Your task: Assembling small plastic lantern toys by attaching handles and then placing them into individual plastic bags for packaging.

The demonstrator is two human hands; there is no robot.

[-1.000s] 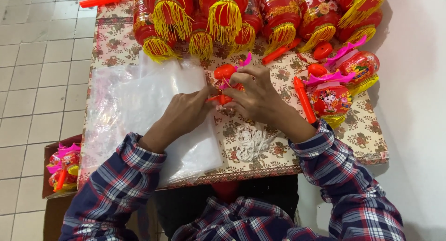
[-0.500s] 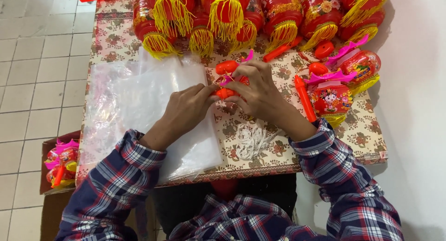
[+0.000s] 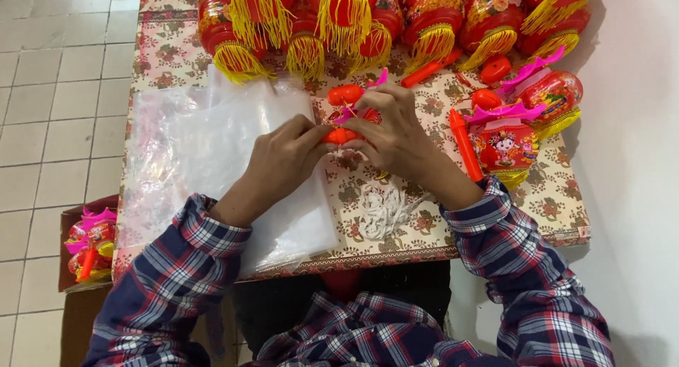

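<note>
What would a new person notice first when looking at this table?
First, the row of red lanterns with yellow tassels along the far edge of the floral table. Next, at the centre, the left hand and right hand meet on a small orange piece. A stack of clear plastic bags lies under the left arm.

Plastic bags (image 3: 212,148) lie left of hands, lanterns (image 3: 339,20) behind.
</note>
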